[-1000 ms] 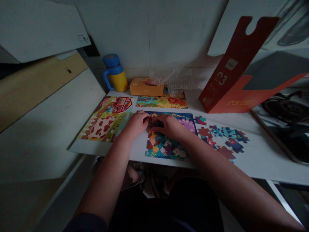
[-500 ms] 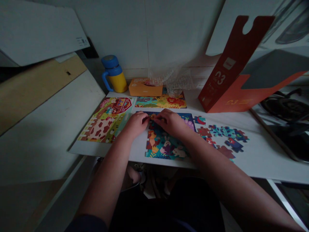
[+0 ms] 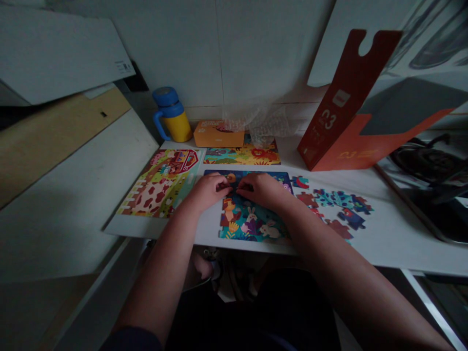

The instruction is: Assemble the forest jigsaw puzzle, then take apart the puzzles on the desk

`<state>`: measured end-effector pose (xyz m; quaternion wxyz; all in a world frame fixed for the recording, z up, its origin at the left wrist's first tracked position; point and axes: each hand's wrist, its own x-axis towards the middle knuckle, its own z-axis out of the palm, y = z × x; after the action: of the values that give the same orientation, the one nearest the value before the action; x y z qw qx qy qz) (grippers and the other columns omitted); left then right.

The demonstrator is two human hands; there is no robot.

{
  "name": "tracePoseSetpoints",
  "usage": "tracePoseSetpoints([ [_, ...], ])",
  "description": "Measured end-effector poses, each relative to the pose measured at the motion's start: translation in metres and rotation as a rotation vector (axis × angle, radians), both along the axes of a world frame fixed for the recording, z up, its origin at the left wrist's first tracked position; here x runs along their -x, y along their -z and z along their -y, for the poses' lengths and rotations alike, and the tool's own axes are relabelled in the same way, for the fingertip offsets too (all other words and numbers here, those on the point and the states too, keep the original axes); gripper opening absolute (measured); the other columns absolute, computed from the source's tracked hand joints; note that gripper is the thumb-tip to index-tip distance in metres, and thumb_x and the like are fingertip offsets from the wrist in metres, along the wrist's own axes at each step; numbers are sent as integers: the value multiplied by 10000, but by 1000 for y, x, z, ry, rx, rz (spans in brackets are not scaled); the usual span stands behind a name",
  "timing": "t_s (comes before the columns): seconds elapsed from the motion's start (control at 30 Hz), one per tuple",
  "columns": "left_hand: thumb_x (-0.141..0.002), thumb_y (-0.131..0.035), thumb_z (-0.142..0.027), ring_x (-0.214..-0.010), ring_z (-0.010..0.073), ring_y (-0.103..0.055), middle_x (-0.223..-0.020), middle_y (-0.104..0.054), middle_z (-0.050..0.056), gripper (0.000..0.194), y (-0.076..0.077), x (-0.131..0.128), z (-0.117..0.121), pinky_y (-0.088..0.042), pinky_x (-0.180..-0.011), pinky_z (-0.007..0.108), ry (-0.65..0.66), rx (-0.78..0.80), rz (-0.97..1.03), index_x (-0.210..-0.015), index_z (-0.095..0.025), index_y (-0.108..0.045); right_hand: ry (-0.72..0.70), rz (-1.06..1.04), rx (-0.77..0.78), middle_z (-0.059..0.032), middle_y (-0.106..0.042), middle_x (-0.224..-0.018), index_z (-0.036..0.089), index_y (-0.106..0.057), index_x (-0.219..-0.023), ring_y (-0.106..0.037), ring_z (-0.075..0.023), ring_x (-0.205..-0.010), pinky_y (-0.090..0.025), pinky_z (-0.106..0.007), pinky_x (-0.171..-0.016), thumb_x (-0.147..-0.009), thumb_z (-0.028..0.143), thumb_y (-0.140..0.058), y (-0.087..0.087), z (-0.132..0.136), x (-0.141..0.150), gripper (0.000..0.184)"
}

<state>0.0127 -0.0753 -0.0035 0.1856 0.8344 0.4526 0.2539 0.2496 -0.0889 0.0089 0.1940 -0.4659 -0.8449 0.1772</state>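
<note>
A jigsaw puzzle (image 3: pixel 252 219) with rabbits and a fox on dark blue and teal lies in front of me, mostly joined. Over its left upper part, my left hand (image 3: pixel 212 191) is closed, thumb and fingertips pinched low at a dark puzzle piece. Facing it from the right, my right hand (image 3: pixel 261 189) is also closed, its fingertips down at the same spot. The piece's outline is largely hidden by the fingers. Loose puzzle pieces (image 3: pixel 334 197), several of them, lie to the right of the puzzle, some joined together.
A farm puzzle (image 3: pixel 157 187) lies left and a lion puzzle (image 3: pixel 243 155) behind. Along the wall stand a blue-yellow mug (image 3: pixel 173 117), an orange box (image 3: pixel 219 134) and bubble wrap (image 3: pixel 263 124). A large open red-orange box (image 3: pixel 340 146) stands right, beside a stove (image 3: pixel 435 175).
Both hands have shifted slightly down and toward me, their fingertips now lower on the puzzle's left side. A round orange figure at the puzzle's top has come into sight.
</note>
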Motion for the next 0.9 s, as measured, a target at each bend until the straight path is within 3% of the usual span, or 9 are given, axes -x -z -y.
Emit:
tracePoseSetpoints([
  [0.27, -880, -753, -229, -687, 141, -595, -806, -644, 1, 74, -1, 0, 0, -435, -627, 265, 14, 34, -3, -830, -195, -710, -53, 25, -10, -18, -774, -880, 257, -797, -950, -605, -166, -708, -345, -292, -629, -901, 275, -724, 3, 1, 1, 90],
  [0.63, -822, -813, -265, -668, 140, -591, -748, -651, -11, 143, -3, 1, -2, -418, -614, 251, 74, 80, -15, -761, -194, -705, -87, 37, 14, 7, -705, -801, 245, -764, -1000, -519, -137, -636, -255, -285, -575, -870, 357, -791, -4, 7, 0, 174],
  [0.9, -916, -731, -378, -681, 155, -590, -716, -647, 4, 261, -4, 2, -3, -393, -631, 274, 96, -7, -53, -724, -203, -707, -55, 186, -17, -62, -774, -954, 227, -740, -1021, -637, -190, -753, -315, -298, -609, -927, 382, -750, -18, 10, 10, 182],
])
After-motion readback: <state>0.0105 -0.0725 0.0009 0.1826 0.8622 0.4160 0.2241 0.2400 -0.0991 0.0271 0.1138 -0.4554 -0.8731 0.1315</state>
